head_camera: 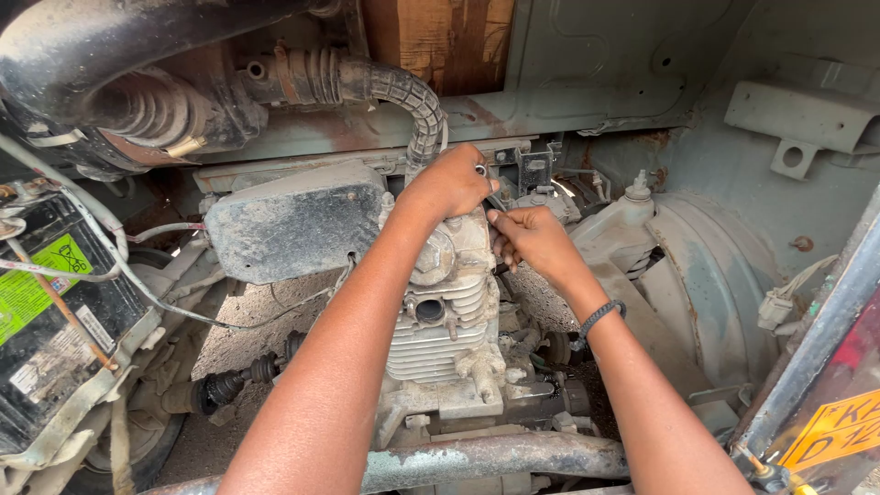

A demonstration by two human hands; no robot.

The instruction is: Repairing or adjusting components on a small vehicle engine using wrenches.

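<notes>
Reaching into the engine bay, both hands meet at the top of the dusty finned engine [445, 321]. Left hand [449, 183] is clenched around a small metal tool [483, 172], just below the ribbed black hose [417, 105]; right hand [532, 238] pinches something small beside it, too hidden to identify. Battery [46, 321] sits far left.

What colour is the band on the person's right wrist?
The wristband is dark, nearly black, and looks braided. The head view shows it best.
</notes>
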